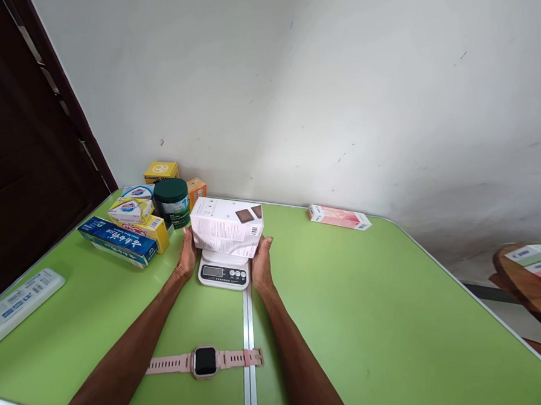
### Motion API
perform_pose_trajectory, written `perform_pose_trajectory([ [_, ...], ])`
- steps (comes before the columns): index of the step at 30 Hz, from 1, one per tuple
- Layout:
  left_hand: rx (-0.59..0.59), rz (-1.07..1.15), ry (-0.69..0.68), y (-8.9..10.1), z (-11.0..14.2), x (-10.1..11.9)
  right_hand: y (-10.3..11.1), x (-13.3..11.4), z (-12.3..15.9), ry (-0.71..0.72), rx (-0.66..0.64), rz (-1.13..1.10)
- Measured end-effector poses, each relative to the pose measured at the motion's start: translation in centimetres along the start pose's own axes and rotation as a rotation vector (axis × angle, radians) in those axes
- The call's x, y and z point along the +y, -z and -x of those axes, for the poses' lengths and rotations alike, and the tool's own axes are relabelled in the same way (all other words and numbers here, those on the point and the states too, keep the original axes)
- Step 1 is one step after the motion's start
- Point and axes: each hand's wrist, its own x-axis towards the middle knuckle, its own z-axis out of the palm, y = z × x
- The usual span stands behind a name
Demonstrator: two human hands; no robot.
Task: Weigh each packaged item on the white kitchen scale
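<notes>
A white printed box (227, 229) with brown square pictures is gripped at its two ends by my hands. My left hand (187, 255) presses its left end, and my right hand (262, 262) presses the right end. Beneath the box is a white digital kitchen scale (223, 278), its display and buttons facing me; whether the box's weight rests on it I cannot tell. On the table between my forearms lies a smartwatch with a pink strap (205, 362), its screen dark.
Left of the scale stand a green-lidded jar (171, 202), a blue toothpaste box (118, 240), yellow boxes (161, 171) and an orange box (197, 189). A white long device (17, 310) lies at far left. A pink box (339, 217) lies near the wall on the green table (382, 329).
</notes>
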Motion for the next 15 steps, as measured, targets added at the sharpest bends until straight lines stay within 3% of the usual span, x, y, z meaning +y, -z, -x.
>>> perform_pose_trajectory([
  [5, -0.023, 0.053, -0.013, -0.2, 0.1, 0.3, -0.1, -0.3, 0.3, 0.018, 0.059, -0.128],
  [15, -0.067, -0.010, -0.065, 0.6, -0.4, -0.4, -0.3, -0.9, 0.6, 0.059, 0.021, -0.069],
])
